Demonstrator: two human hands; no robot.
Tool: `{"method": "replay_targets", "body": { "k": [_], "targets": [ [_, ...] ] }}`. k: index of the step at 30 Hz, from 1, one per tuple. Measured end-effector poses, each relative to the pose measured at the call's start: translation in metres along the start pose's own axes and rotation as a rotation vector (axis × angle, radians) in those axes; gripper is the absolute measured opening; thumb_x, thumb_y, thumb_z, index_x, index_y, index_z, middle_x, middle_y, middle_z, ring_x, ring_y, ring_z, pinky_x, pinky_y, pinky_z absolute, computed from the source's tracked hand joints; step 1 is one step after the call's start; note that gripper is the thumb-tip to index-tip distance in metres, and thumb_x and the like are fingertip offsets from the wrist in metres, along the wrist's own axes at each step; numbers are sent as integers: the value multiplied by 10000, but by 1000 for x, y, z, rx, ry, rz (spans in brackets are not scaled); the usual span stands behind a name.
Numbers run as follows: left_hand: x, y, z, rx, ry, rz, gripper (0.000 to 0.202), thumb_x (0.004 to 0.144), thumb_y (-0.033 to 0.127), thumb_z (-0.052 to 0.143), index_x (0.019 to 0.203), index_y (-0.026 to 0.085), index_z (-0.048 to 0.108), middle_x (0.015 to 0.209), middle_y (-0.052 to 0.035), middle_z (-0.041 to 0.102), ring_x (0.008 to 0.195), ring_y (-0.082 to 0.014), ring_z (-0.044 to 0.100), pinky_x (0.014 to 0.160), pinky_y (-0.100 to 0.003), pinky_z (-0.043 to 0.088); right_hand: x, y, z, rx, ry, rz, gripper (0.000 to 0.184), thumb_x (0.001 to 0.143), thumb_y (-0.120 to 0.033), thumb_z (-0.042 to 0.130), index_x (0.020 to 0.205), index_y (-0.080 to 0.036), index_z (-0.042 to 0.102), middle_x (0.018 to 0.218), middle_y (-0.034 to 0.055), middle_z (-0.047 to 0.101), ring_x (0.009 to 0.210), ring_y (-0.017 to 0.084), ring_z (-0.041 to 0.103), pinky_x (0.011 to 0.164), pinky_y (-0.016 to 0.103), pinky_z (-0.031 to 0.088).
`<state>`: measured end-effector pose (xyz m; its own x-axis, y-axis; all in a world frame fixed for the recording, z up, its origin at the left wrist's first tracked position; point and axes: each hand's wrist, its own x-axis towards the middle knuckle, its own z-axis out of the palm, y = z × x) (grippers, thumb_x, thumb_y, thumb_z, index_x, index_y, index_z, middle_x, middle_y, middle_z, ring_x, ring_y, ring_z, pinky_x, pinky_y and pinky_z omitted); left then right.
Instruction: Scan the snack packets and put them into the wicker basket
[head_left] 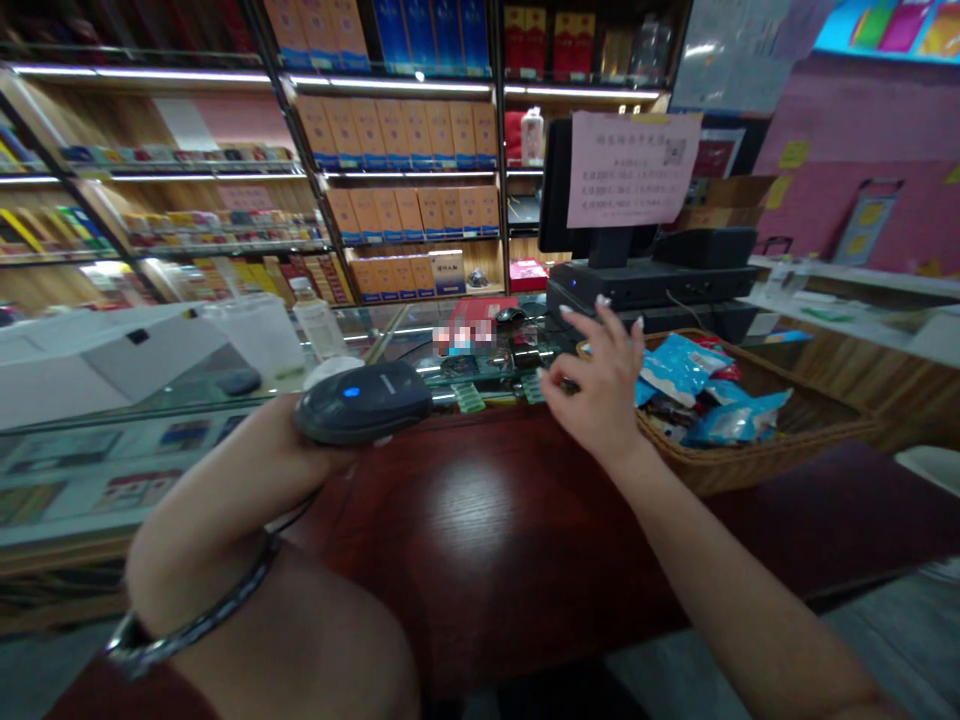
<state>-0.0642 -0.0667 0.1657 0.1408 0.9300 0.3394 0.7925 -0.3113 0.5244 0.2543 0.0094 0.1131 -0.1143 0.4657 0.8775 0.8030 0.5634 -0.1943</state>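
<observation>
My left hand (341, 462) is wrapped around a dark grey handheld barcode scanner (367, 400) with a lit blue light on top. Most of its fingers are hidden beneath the scanner. To the right, my right hand (604, 395) is raised over the far edge of the dark red wooden counter (487, 540). Its outer fingers are spread, while thumb and index finger curve close together with no item visible between them. Just right of it sits a wicker basket (757, 470) holding blue snack packets (686, 365). Small green-wrapped pieces (469, 398) lie between the hands.
A monitor with a pink paper sign (630, 170) stands on a black cash drawer (660, 285) behind my right hand. A mouse (510, 315) is near it. At left are a white box (112, 360) and a clear bottle (316, 318) on a glass case. Shelves of boxes (397, 130) line the back.
</observation>
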Motion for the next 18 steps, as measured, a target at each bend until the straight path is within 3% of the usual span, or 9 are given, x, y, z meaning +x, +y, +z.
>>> {"method": "replay_targets", "body": {
  "k": [4,7,9,12,13,15,16,18],
  "targets": [
    [-6,5,-3,-68,33,3,208,684,370,742,844,236,741,748,9,765,874,-240,703,897,-389,585,-27,-18,47,153,-173,-158,136,745,-274,700,612,-256,677,1538,-98,397,1517,407,54,1137,720,-97],
    [-12,9,-5,-89,73,-18,222,686,384,749,847,232,733,796,-1,770,878,-238,699,887,-386,589,-44,-23,65,316,-401,-256,140,720,-269,710,589,-247,667,1593,-126,308,1530,385,1,1145,687,-111],
    [-13,9,-6,-84,80,-47,276,687,399,752,903,228,736,855,-14,779,872,-241,699,879,-393,593,-43,-25,73,397,-478,-264,156,716,-289,722,581,-241,658,1611,-135,266,1534,371,-4,1155,670,-100],
    [-12,6,-6,-64,79,-81,326,687,413,755,956,229,739,903,-25,787,884,-254,706,887,-415,593,-21,-15,94,484,-411,-118,200,734,-357,733,605,-231,648,1593,-75,337,1517,353,146,1184,641,-6],
    [-11,4,-6,-59,74,-89,312,689,411,753,942,229,739,894,-23,788,883,-257,709,888,-419,593,-11,-7,105,513,-389,-43,210,753,-368,720,621,-225,640,1542,-25,433,1477,334,271,1194,617,78],
    [-9,2,-5,-55,57,-94,224,691,389,749,847,228,734,806,-8,778,880,-260,716,891,-415,594,10,17,131,546,-389,142,204,798,-343,666,651,-211,616,1244,64,675,1242,265,557,1147,516,300],
    [-8,1,-5,-53,46,-90,180,685,374,751,790,229,726,747,2,766,873,-260,719,889,-407,595,19,31,145,515,-398,257,193,828,-344,629,696,-202,624,1111,91,713,1110,243,625,1079,463,394],
    [-7,1,-4,-52,40,-81,152,681,352,756,775,235,728,718,12,762,860,-251,722,883,-391,598,32,57,172,336,-328,429,210,836,-363,622,869,-161,668,1076,144,701,1053,254,634,999,418,451]
  ]
}}
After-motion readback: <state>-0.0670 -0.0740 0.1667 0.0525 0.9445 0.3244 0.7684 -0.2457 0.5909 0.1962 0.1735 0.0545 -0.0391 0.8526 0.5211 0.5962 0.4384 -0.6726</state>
